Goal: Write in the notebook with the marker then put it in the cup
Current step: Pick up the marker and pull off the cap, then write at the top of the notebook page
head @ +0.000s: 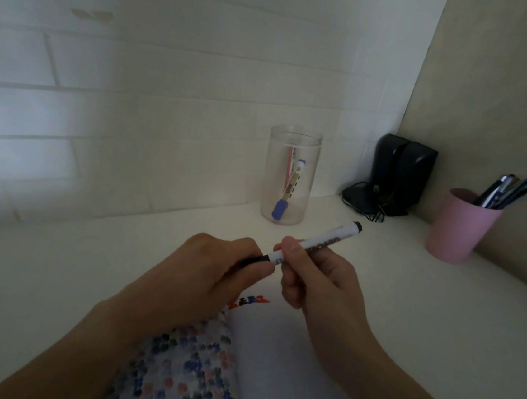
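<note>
Above the open notebook, both hands meet around a single marker. The right hand is curled around the white barrel, thumb and fingertips pinching it near the middle, so the marker slants up and to the right with its dark end cap in the air. The left hand is closed over the marker's black cap at the lower left end, the fingers wrapped tight around it; whether the cap is on or partly off cannot be told, since the fingers cover the join. Both forearms come in from the bottom corners, bare.

Under the wrists the notebook lies on the white desk. Its left page is crowded with small blue, red and grey marks, and its right page looks blank. A few red and blue marks show at the top edge between the hands.

Farther back, near the tiled wall, stands a clear plastic cup, upright, with a blue-capped marker and another pen leaning inside. To its right, in the corner, sit two black speakers with a tangle of cable at their base. Nearer on the right stands a pink cup full of dark pens.
</note>
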A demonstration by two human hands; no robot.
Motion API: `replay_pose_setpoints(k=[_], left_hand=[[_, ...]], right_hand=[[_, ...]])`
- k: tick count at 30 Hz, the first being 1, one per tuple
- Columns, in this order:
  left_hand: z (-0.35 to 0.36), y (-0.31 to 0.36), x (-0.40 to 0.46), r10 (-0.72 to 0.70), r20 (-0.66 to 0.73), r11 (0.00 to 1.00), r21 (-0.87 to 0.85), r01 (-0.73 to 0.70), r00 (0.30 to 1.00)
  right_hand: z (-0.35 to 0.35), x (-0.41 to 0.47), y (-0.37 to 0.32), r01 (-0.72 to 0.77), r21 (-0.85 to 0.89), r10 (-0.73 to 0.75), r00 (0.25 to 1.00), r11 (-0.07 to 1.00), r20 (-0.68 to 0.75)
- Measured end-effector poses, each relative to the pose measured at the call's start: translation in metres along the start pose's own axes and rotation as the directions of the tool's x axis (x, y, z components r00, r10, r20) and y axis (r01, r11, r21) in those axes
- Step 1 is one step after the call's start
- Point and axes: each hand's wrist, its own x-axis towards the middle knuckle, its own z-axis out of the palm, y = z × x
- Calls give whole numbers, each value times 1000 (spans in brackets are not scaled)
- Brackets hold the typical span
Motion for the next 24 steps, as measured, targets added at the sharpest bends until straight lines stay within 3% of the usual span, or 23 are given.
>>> replay_pose_setpoints(k=[4, 6, 8, 10, 13, 17, 24], left_hand=[[0, 4, -1, -14, 48, 995, -96, 19, 999], [-2, 7, 0, -80, 100, 972, -214, 100, 992], [-9, 3, -4, -217, 159, 868, -420, 265, 963], [-16, -8, -10, -288, 125, 779, -546, 308, 949], [-15, -20, -13, -280, 28, 864, -429, 265, 960], [-10, -24, -13, -214, 143, 939, -241, 244, 966], [-11, -33, -13, -162, 297, 919, -301, 253, 941]], right_hand=[[2, -3, 0, 29, 5, -30, 999, 1000, 22], [5, 0, -4, 39, 32, -39, 999, 999, 21], [-7, 12, -9, 41, 178, -30, 997, 983, -66], [-32, 24, -17, 69, 291, -11, 981, 954, -195], [-51, 22, -14, 46, 170, -17, 986, 984, -164], [-35, 15, -11, 44, 22, -44, 999, 999, -4], [-13, 29, -22, -144, -45, 145, 989, 989, 31]])
